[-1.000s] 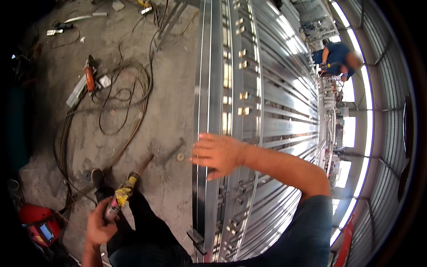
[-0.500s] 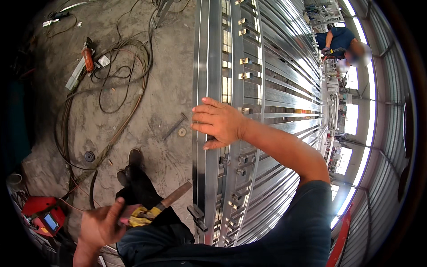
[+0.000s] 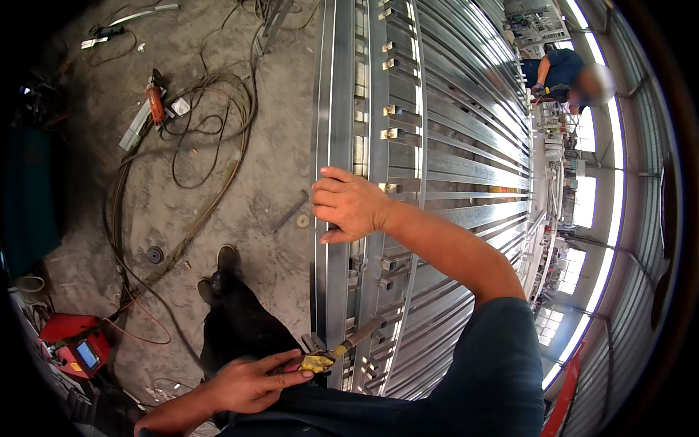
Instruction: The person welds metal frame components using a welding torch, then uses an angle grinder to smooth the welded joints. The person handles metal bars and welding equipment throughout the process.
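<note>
My left hand (image 3: 251, 386) is closed around the yellow-and-red wrapped handle of a flat file (image 3: 362, 333), its thumb and index finger stretched along the handle. The file's blade points up and right, over the metal frame's near rail. My right hand (image 3: 346, 207) lies on the long metal rail (image 3: 338, 277) with its fingers spread, their tips reaching the rail's left edge. Small square tube stubs (image 3: 393, 133) stand in a row along the frame, and long shiny bars (image 3: 473, 169) run off to the right.
On the concrete floor at left lie an orange angle grinder (image 3: 155, 105), looped cables (image 3: 251, 120), a round black disc (image 3: 155, 254) and a hammer (image 3: 290, 213). A red machine with a screen (image 3: 86, 355) stands lower left. Another person (image 3: 557, 73) works at the far right.
My left hand has moved right with the file, bringing its blade from beside the frame to over the rail. My right hand stays on the rail. The view has shifted slightly.
</note>
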Action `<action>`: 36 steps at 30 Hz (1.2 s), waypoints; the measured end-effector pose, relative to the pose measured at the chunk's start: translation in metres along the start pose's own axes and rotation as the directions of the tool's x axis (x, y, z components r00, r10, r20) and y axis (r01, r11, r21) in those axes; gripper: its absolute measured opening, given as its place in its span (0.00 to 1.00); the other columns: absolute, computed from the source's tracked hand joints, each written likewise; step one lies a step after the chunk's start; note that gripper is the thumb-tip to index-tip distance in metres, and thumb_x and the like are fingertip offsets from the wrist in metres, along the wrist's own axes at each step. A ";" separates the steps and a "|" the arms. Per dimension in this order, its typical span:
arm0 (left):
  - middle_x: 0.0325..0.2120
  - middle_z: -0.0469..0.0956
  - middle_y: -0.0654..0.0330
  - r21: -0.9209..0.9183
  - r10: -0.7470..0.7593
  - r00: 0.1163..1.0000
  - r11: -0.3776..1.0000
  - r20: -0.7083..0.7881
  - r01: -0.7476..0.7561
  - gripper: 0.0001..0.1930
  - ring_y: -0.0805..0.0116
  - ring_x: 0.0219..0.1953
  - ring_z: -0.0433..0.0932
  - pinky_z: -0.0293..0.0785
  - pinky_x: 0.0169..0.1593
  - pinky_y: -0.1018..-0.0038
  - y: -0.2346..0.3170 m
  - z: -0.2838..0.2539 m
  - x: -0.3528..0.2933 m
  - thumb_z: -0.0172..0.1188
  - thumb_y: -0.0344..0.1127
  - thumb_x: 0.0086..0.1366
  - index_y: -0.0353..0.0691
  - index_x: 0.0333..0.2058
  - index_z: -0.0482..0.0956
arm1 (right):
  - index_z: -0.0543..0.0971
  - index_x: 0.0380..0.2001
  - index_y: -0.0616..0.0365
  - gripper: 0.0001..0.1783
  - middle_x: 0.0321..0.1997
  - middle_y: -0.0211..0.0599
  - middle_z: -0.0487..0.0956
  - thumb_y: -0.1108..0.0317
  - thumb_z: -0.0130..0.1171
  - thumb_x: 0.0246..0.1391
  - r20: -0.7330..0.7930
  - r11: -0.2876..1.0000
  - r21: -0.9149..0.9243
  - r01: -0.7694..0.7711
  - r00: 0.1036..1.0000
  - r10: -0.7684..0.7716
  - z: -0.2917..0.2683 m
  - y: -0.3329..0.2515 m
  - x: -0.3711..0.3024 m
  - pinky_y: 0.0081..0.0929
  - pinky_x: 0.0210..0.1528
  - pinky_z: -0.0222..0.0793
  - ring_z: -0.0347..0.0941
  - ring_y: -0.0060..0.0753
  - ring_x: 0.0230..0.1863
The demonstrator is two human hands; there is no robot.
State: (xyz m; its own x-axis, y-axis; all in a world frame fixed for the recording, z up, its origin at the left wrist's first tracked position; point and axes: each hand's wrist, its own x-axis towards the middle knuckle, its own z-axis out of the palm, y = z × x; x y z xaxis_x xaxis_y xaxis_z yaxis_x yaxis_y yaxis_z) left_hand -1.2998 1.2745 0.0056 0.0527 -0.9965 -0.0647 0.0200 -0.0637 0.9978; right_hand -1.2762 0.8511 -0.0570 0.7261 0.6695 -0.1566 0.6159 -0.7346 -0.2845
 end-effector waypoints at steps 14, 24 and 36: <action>0.58 0.77 0.47 0.015 -0.294 0.934 0.953 -0.202 0.303 0.35 0.52 0.40 0.87 0.86 0.43 0.64 0.020 0.028 0.054 0.62 0.27 0.58 0.63 0.65 0.77 | 0.78 0.26 0.52 0.28 0.37 0.31 0.75 0.36 0.58 0.58 -0.077 1.000 -0.004 -0.012 0.997 0.011 -0.001 0.000 0.001 0.45 0.79 0.51 0.72 0.39 0.52; 0.59 0.77 0.48 0.061 -0.385 0.906 0.914 -0.173 0.400 0.33 0.50 0.47 0.86 0.85 0.49 0.64 0.028 0.026 0.066 0.61 0.25 0.58 0.57 0.64 0.78 | 0.78 0.26 0.51 0.28 0.37 0.30 0.75 0.35 0.57 0.59 -0.086 1.000 -0.030 -0.005 0.996 0.002 0.001 0.000 0.000 0.44 0.79 0.50 0.72 0.38 0.53; 0.57 0.76 0.48 0.158 -0.372 0.916 0.906 -0.148 0.393 0.37 0.49 0.40 0.86 0.87 0.42 0.59 0.027 0.025 0.072 0.61 0.30 0.58 0.65 0.67 0.73 | 0.79 0.27 0.51 0.28 0.39 0.30 0.76 0.36 0.57 0.59 -0.068 0.999 -0.032 -0.011 0.998 0.009 -0.001 -0.001 0.000 0.44 0.79 0.50 0.72 0.37 0.55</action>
State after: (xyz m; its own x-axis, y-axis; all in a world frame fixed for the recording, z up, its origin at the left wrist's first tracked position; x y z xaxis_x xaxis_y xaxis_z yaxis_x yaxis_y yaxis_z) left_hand -1.3205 1.1999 0.0285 0.1888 -0.8814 -0.4330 -0.1186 -0.4581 0.8809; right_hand -1.2761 0.8518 -0.0558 0.7505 0.6541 -0.0944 0.6175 -0.7449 -0.2525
